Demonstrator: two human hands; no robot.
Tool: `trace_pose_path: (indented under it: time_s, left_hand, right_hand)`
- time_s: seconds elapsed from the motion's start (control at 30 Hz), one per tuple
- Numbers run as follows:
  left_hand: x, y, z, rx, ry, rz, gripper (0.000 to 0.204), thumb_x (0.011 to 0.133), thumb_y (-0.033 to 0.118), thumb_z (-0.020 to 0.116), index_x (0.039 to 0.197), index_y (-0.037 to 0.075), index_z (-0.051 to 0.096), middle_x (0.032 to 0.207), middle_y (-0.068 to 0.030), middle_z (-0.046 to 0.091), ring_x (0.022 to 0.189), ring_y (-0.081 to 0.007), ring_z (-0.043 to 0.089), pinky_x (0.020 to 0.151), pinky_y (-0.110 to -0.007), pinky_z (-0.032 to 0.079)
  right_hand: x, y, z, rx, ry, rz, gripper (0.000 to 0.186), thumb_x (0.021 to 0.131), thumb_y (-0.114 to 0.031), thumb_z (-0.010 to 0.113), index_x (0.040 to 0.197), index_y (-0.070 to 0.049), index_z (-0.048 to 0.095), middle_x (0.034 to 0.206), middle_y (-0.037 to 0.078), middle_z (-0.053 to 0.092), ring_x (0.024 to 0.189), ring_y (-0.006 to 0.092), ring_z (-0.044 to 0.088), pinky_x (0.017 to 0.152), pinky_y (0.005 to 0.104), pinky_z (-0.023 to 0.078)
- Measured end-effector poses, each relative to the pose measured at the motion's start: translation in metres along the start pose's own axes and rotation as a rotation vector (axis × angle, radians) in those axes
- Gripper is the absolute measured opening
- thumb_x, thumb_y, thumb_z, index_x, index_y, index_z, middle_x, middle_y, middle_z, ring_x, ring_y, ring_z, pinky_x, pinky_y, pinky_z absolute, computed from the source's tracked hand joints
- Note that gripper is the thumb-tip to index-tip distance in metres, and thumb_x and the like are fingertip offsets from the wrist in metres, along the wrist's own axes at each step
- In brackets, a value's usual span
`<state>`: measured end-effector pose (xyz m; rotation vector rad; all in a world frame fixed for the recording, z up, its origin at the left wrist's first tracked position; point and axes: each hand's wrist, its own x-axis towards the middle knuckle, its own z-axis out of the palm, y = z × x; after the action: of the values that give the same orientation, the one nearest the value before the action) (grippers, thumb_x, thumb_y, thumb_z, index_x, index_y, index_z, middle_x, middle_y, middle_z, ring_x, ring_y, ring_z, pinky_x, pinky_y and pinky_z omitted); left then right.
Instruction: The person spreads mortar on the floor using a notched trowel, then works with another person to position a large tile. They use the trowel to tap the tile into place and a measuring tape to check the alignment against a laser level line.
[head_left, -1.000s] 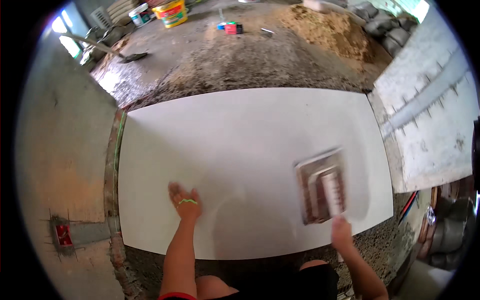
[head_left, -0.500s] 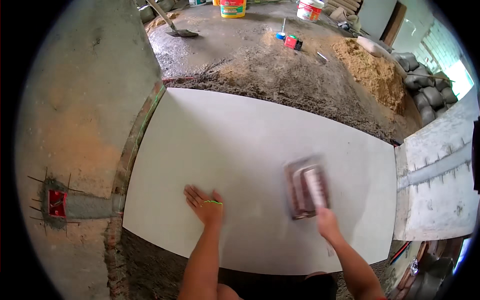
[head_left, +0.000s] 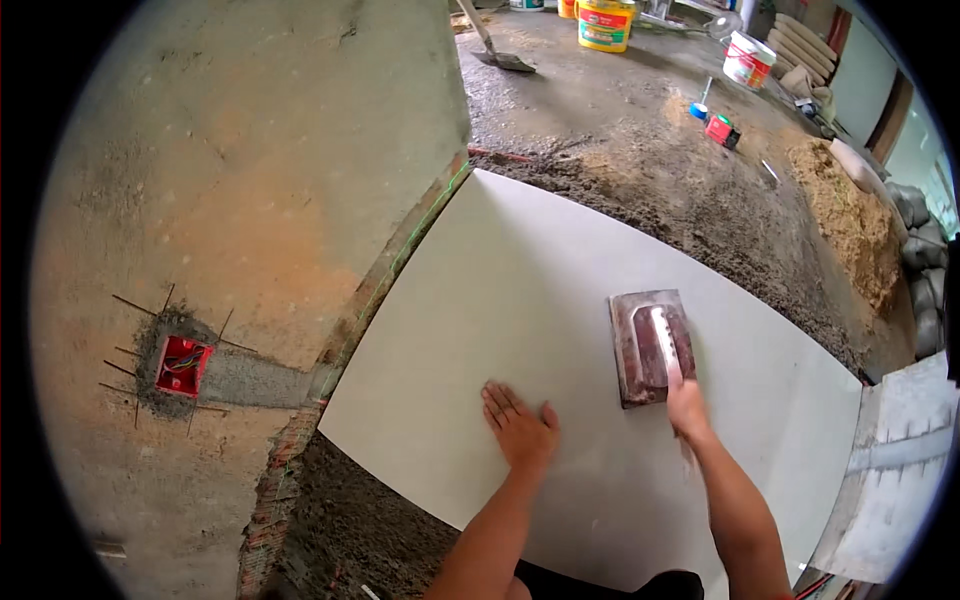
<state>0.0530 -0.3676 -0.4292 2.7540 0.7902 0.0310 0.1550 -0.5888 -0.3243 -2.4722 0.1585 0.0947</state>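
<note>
A large pale floor tile (head_left: 560, 330) fills the middle of the view, its near left edge over dark mortar (head_left: 370, 520). My left hand (head_left: 522, 428) lies flat on it, palm down, fingers stretched out and holding nothing. To its right, my right hand (head_left: 690, 410) is wrapped round the near end of the pale handle of a plastering float (head_left: 632, 345). The float is a reddish-brown rectangular block with its handle on top. It is at the tile's surface; whether it touches or hovers just above, I cannot tell.
A concrete wall (head_left: 250, 150) with a red socket box (head_left: 183, 366) rises on the left. Beyond the tile lie rough mortar, a red laser level (head_left: 721, 131), blue tape (head_left: 698, 111), a shovel (head_left: 505, 62), buckets (head_left: 604, 28) and a sand heap (head_left: 850, 220). Another wall (head_left: 890, 480) stands right.
The view has turned left, so the scene sits further right in the picture. The float, blurred earlier, now shows sharply. My left hand stays flat on the tile; my right keeps its grip.
</note>
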Motion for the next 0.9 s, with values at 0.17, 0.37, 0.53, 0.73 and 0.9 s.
trace_pose_path:
  time_s: [0.17, 0.37, 0.53, 0.73, 0.9]
  left_hand:
    - [0.004, 0.001, -0.009, -0.013, 0.049, 0.038, 0.079, 0.089, 0.043, 0.041, 0.139, -0.014, 0.017, 0.148, -0.0292, 0.011, 0.140, -0.0387, 0.006, 0.114, -0.046, 0.004]
    - [0.012, 0.002, -0.007, -0.014, 0.026, 0.023, 0.079, 0.087, 0.043, 0.043, 0.138, -0.014, 0.020, 0.148, -0.0299, 0.013, 0.140, -0.0395, 0.008, 0.114, -0.046, 0.005]
    - [0.026, 0.004, -0.011, -0.056, 0.025, 0.024, 0.079, 0.087, 0.043, 0.042, 0.138, -0.014, 0.020, 0.148, -0.0293, 0.013, 0.140, -0.0392, 0.007, 0.114, -0.046, 0.004]
    - [0.026, 0.009, -0.010, 0.011, -0.085, -0.040, 0.081, 0.087, 0.045, 0.040, 0.139, -0.013, 0.016, 0.149, -0.0281, 0.009, 0.141, -0.0375, 0.004, 0.114, -0.045, 0.002]
    - [0.032, 0.007, -0.009, 0.037, -0.234, -0.038, 0.084, 0.088, 0.047, 0.040, 0.140, -0.013, 0.013, 0.150, -0.0274, 0.007, 0.141, -0.0376, 0.002, 0.114, -0.045, 0.001]
  right_hand:
    - [0.108, -0.083, -0.037, 0.417, -0.387, 0.277, 0.058, 0.091, -0.060, 0.037, 0.067, -0.008, 0.047, 0.050, 0.001, 0.041, 0.036, 0.0116, 0.038, 0.035, 0.0301, 0.038]
    - [0.088, -0.129, -0.036, 0.308, 0.269, -0.386, 0.049, 0.098, -0.037, 0.040, 0.069, 0.002, 0.048, 0.053, 0.010, 0.046, 0.048, 0.0240, 0.046, 0.048, 0.0388, 0.036]
    - [0.106, -0.124, 0.079, -0.026, -0.303, 0.182, 0.063, 0.092, -0.051, 0.037, 0.083, 0.007, 0.058, 0.071, 0.025, 0.058, 0.059, 0.0366, 0.059, 0.053, 0.0449, 0.047]
    - [0.169, -0.204, 0.012, 0.550, -0.496, -0.165, 0.057, 0.089, -0.060, 0.043, 0.072, -0.005, 0.046, 0.053, -0.001, 0.040, 0.041, 0.0109, 0.041, 0.034, 0.0309, 0.035]
    - [0.130, -0.212, 0.052, 0.155, 0.107, -0.426, 0.056, 0.097, -0.044, 0.034, 0.084, 0.006, 0.056, 0.057, 0.017, 0.048, 0.048, 0.0341, 0.047, 0.054, 0.0382, 0.046]
